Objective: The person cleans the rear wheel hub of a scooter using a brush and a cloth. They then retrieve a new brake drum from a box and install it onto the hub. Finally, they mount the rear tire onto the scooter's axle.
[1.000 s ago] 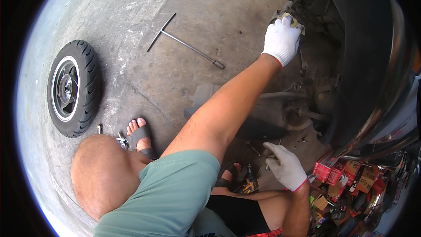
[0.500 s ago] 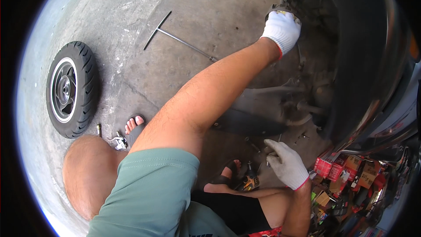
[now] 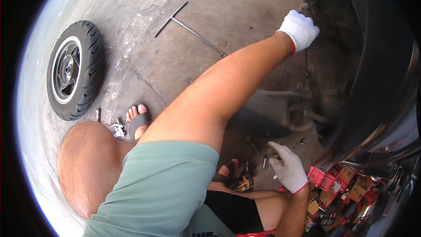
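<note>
Concrete floor stretching left of dark bodywork, left hand curled near its edge, contents hidden, right hand loosely spread

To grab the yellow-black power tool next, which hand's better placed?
Likely the right hand: it looks partly open and is nearer the power tool; the left hand is stretched far out by the dark vehicle.

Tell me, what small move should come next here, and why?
Perhaps bring the right hand up to steady the dark vehicle parts beside the left hand. The right hand's fingers are parted and it seems to hold nothing, while the left reaches toward those parts alone; whether it grips anything is hidden.
</note>
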Demonstrator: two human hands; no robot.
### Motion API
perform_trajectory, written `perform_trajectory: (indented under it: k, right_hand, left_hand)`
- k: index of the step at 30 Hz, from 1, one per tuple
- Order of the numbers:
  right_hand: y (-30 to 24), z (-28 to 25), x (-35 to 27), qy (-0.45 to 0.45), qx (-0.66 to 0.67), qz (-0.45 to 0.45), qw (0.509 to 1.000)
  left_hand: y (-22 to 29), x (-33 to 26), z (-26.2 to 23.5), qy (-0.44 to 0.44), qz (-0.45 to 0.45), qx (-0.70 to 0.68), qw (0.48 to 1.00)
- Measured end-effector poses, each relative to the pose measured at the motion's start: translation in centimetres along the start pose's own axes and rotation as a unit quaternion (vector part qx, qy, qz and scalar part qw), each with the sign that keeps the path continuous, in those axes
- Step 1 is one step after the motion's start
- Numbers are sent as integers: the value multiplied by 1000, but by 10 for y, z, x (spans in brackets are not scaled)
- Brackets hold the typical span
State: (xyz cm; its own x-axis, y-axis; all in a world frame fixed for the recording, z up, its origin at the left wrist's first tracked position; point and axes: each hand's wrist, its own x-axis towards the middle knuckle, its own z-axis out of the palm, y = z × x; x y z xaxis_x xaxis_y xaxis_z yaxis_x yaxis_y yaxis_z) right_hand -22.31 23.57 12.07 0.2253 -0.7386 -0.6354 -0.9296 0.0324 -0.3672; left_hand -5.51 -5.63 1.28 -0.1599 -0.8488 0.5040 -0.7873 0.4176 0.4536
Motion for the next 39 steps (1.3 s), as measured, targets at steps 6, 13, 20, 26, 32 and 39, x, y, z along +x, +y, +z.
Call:
perform_trajectory:
  k: [6, 13, 20, 26, 32, 39]
  right_hand:
    - [-7, -3, 2, 7, -6, -4, 1000]
    - [-2, -2, 6, 10, 15, 0, 1000]
    - [-1, -3, 5, 5, 25, -4, 1000]
    - [5, -1, 5, 9, 10, -24, 1000]
    - [3, -2, 5, 5, 23, -16, 1000]
    - [7, 0, 9, 16, 27, -19, 999]
  left_hand:
    - [-9, -3, 7, 79, -37, -57, 995]
    - [-6, -20, 24, 135, -240, -182, 944]
    - [-2, -20, 23, 155, -192, -184, 952]
    - [0, -9, 22, 154, -116, -147, 970]
    - [5, -2, 16, 123, -53, -58, 989]
    - [15, -2, 2, 93, -105, -120, 983]
